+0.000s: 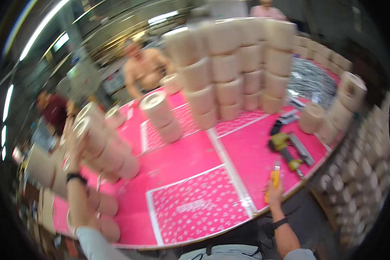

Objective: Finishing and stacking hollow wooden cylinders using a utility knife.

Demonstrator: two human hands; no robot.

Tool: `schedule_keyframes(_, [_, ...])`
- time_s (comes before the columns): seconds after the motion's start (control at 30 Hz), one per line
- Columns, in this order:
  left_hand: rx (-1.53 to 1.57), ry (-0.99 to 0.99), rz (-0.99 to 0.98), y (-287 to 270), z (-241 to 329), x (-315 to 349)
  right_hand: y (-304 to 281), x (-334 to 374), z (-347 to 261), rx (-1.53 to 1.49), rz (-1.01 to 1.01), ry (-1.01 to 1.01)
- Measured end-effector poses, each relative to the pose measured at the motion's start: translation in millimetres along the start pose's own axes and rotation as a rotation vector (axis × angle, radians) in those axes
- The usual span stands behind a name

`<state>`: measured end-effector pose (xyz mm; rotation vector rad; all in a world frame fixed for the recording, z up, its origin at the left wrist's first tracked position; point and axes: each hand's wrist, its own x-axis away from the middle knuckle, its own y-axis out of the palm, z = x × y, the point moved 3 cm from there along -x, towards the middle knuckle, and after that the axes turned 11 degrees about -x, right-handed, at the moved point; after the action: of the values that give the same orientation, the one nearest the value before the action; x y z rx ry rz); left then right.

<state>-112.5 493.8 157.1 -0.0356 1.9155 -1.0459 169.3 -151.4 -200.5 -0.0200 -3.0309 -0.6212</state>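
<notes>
My left hand [73, 145] is raised at the left, its fingers stretched out against a stack of cream-coloured hollow rolls [95, 138]. It is somewhat blurred. My right hand [274, 194] is closed around a yellow utility knife [274, 175] over the near right part of the table, with the blade end pointing away from me. Just beyond the knife lie a yellow-green power tool [284, 149] and a grey stapler-like metal tool [301, 148]. A shorter stack of rolls [162, 115] stands on the pink table top [177, 158].
A tall wall of stacked rolls [234, 65] rises at the far middle. More rolls [340, 108] and a grey shiny heap [312, 80] are at the right. Piled rolls [359, 186] lie beyond the table's right edge. A bare-chested person [147, 67] and others stand across the table.
</notes>
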Motion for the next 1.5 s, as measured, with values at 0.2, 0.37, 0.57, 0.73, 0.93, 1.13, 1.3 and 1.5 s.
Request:
schedule_keyframes(0.2, [0.035,-0.143,-0.139,-8,-5,-9,-3,-4,5,0.167,-0.011,-0.025])
schedule_keyframes(0.37, [-0.094,-0.067,-0.108,-18,6,-7,-4,-3,2,0.165,0.033,0.008])
schedule_keyframes(0.57, [-0.107,-0.138,-0.150,-23,21,15,0,1,-5,0.228,0.008,-0.139])
schedule_keyframes(0.73, [0.016,-0.127,0.289,-28,67,51,-1,0,-4,0.294,0.051,-0.076])
schedule_keyframes(0.93, [0.589,0.164,0.064,-13,183,200,3,3,-9,0.279,0.016,-0.184])
schedule_keyframes(1.13, [0.733,-0.130,-0.609,-14,228,326,11,9,-19,0.288,0.016,-0.151])
schedule_keyframes(1.3, [0.582,-0.004,-0.706,-17,235,369,11,8,-16,0.178,0.035,-0.090])
schedule_keyframes(1.5, [0.480,0.101,-0.717,-8,239,390,5,5,-11,0.318,0.067,-0.111])
